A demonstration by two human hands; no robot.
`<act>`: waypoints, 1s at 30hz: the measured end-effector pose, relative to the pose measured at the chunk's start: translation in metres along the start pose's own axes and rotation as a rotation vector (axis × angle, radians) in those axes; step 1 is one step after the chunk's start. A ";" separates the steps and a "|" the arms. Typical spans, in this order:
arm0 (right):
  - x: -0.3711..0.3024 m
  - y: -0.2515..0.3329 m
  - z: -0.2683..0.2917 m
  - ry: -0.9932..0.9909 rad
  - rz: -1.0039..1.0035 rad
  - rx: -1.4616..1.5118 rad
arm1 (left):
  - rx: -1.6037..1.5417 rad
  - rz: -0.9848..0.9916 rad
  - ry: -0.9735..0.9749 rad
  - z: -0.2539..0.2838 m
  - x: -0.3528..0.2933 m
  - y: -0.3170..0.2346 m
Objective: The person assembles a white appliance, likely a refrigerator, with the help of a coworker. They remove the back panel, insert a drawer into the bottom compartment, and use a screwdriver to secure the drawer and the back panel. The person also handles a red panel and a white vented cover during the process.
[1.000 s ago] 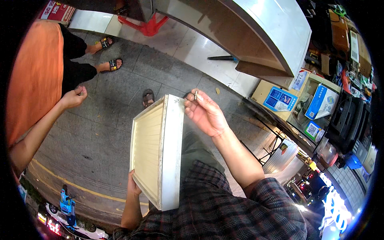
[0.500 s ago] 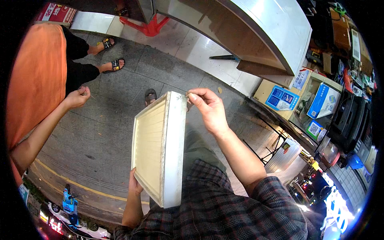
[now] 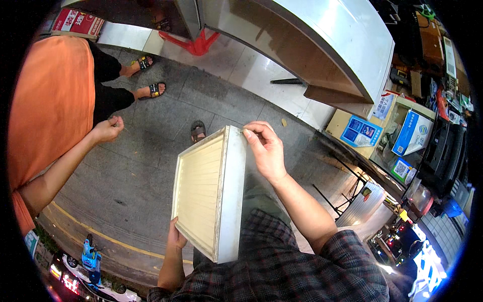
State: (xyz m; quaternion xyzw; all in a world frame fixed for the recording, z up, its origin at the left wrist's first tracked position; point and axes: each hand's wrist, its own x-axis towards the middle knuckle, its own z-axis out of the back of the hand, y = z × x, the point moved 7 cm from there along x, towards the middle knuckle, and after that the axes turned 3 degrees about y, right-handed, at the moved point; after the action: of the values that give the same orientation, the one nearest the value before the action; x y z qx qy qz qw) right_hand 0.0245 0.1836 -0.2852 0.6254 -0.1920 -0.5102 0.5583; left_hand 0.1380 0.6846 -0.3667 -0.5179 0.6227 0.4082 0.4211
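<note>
A thick rectangular panel (image 3: 198,186) with a pale metal frame and a cream, finely lined face stands tilted before me. My left hand (image 3: 175,235) grips its near left edge; most of those fingers are hidden behind it. At the far right corner, my right hand (image 3: 266,151) is closed in a pinch, thumb against bent fingers. Whatever lies between those fingertips is too small or hidden to make out. The panel's broad white side (image 3: 234,196) faces my right arm.
A person in an orange top (image 3: 55,110) stands at the left, one hand (image 3: 108,130) held low. Ahead is a white curved counter (image 3: 332,35), with a red stool (image 3: 196,43) beneath. A cluttered glass display case (image 3: 397,126) stands right. Parked vehicles (image 3: 90,261) line the lower left.
The panel and my left hand appear slightly farther right in the view. My right hand remains pinched at the panel's corner, a little lower than before. The view itself has shifted slightly.
</note>
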 end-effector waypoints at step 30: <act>-0.001 0.000 0.013 0.041 0.071 0.041 | 0.022 -0.016 -0.017 0.016 0.016 -0.003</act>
State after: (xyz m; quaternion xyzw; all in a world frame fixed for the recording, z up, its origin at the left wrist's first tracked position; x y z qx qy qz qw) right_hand 0.0128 0.1776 -0.2828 0.6398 -0.2130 -0.4730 0.5670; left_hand 0.1406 0.6941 -0.3869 -0.5148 0.6194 0.4022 0.4354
